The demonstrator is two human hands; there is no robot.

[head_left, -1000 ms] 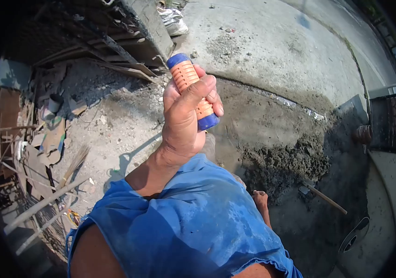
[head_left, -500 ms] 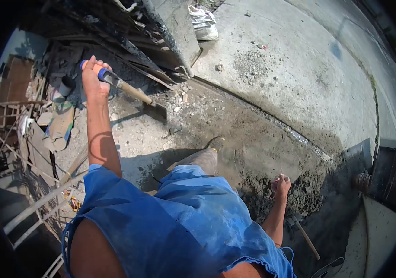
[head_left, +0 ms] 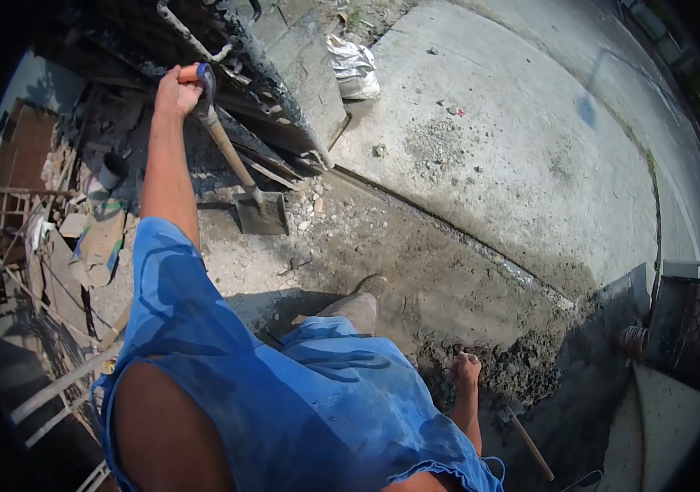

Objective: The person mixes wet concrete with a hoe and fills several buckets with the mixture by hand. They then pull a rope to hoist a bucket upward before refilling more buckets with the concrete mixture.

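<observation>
My left hand (head_left: 176, 90) is stretched out to the upper left, shut on the orange and blue grip of a shovel (head_left: 231, 156). The shovel's wooden shaft slopes down to the right, and its metal blade (head_left: 261, 215) rests on gravelly ground. At the lower right my right hand (head_left: 465, 369) hangs with its fingers curled, nothing visible in it, just above the edge of a wet mortar pile (head_left: 522, 369). My blue shirt fills the lower middle, and one boot (head_left: 358, 307) shows beyond it.
A wooden-handled tool (head_left: 526, 439) lies beside the mortar. Pale concrete paving (head_left: 514, 148) spreads to the upper right, with a white sack (head_left: 354, 66) on it. Scrap wood and cardboard (head_left: 96, 238) pile up on the left. A concrete slab (head_left: 301, 66) leans behind the shovel, and a wire mesh frame (head_left: 694, 320) stands at the right.
My left hand swung the shovel grip from close to the camera out to the upper left. The shaft now stands steeper, with its blade on the ground. My right hand has come into view by the mortar.
</observation>
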